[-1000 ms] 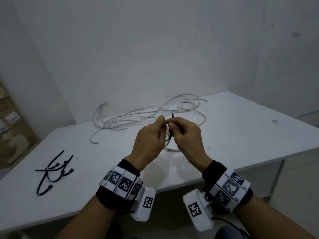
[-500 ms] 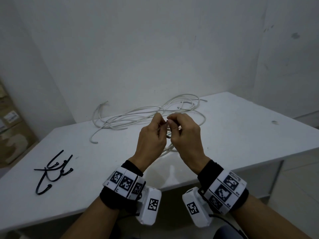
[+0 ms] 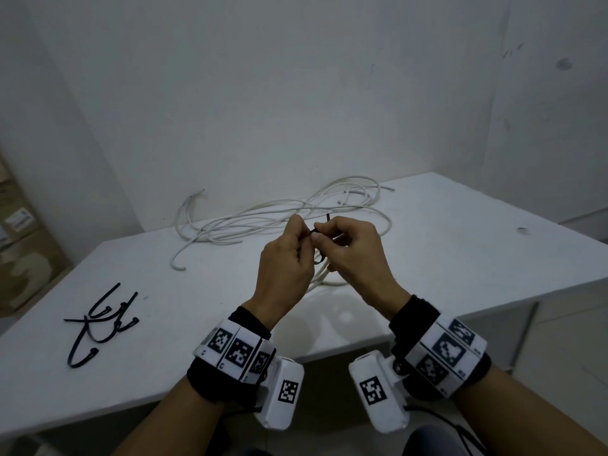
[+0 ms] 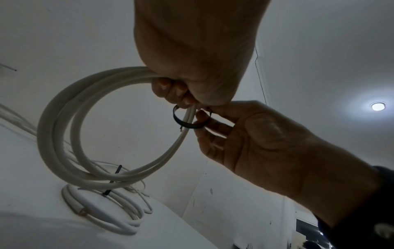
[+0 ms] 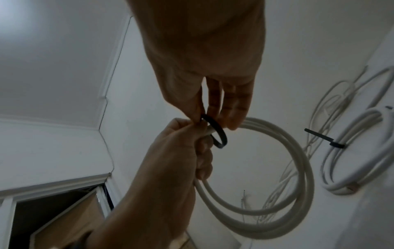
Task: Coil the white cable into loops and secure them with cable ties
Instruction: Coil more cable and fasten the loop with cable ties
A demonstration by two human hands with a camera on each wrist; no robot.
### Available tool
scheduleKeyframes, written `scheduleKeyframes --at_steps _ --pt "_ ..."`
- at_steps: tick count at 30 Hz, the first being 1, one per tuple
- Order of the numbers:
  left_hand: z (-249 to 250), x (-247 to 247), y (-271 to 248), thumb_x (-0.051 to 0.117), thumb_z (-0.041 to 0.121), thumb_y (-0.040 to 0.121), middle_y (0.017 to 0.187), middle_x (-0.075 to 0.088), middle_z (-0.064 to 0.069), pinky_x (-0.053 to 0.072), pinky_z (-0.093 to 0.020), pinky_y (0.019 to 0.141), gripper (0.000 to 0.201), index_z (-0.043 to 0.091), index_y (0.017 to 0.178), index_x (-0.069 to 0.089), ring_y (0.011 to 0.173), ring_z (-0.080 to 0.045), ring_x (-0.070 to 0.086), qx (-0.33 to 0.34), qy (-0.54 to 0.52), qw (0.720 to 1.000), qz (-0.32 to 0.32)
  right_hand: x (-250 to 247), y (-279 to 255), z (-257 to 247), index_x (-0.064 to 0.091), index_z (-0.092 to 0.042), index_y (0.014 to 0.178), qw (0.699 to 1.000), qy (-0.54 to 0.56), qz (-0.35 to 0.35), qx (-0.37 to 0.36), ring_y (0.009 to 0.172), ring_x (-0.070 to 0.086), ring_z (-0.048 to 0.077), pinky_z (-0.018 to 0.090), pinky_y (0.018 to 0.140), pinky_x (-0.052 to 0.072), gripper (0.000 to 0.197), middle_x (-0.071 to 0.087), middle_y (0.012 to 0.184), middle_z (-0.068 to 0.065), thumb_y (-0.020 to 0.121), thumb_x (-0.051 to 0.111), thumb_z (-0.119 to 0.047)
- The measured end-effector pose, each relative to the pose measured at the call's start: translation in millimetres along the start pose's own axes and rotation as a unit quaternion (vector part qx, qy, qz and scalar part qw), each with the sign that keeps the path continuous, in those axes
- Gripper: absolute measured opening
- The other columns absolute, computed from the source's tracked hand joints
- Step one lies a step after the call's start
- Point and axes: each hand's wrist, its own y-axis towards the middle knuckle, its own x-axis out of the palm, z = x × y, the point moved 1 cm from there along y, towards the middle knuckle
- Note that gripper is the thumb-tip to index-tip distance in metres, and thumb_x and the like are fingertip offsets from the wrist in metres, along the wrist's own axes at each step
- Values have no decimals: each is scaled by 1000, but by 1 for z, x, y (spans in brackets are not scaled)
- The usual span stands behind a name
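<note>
Held above the near edge of the white table (image 3: 460, 258): a small coil of white round cable (image 4: 64, 128), a few loops, hanging from the left hand (image 3: 284, 268). Left hand fingers curled tight round the gathered strands at the top of the coil, coil dangling toward 7 o'clock in the left wrist view. Wrapped loosely round the same strands, just beside the left fingertips: a thin black plastic cable tie (image 4: 187, 125), bent into an open ring, not yet drawn snug. Right hand (image 3: 353, 255) pinching that tie between thumb and forefinger, other fingers relaxed and nearly straight in the right wrist view; a short black tail poking up above the right knuckles at 12 o'clock in the head view. Both hands touching at the fingertips.

On the table behind, toward 12 o'clock from the hands: a loose sprawl of thin white cable (image 3: 279, 218), uncoiled, ends lying free. Below the held coil in the wrist views: a second white cable coil (image 5: 351, 160) lying flat on the table, cinched with its own black tie (image 5: 332, 143), tail sticking out.

At 9 o'clock on the table, well apart from the hands: a small heap of spare black cable ties (image 3: 98, 320), curved and crossing each other.
</note>
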Motion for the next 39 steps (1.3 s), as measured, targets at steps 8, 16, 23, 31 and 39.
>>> scheduleKeyframes --at_steps 8,16,23,31,39 --pt "2 -6 6 48 12 94 61 59 0 34 -25 49 18 16 78 42 50 -12 45 -42 -45 998 -29 -14 13 -2 67 -13 89 997 36 -70 -21 55 63 12 23 47 48 14 67 69 3 89 59 -2" --pt "-1 -3 2 49 13 94 65 60 -4 32 -18 47 18 19 78 42 49 -6 43 -76 -37 994 -62 -20 19 5 68 -9 94 960 -204 -144 -125 73 64 18 26 69 51 13 67 74 0 90 56 -8" --pt "1 2 5 48 25 98 75 65 5 35 -9 48 14 14 107 49 51 7 51 -120 -55 987 -95 -29 21 6 68 -11 84 962 -197 -68 -178 66 66 17 36 66 54 8 68 73 -1 86 62 -8" --pt "-3 6 7 47 21 97 59 46 1 27 -15 43 19 7 83 49 43 -6 33 -142 -63 983 -95 -27 18 6 68 -11 92 959 -190 -29 -209 61 67 21 44 63 54 16 69 80 -2 85 56 -19" --pt "-2 10 1 47 19 96 60 51 2 30 -17 46 18 4 86 52 43 -6 36 -149 -67 980 -116 -20 19 6 64 -17 95 912 -343 -67 -217 68 66 23 36 64 51 27 71 76 -2 88 43 -33"
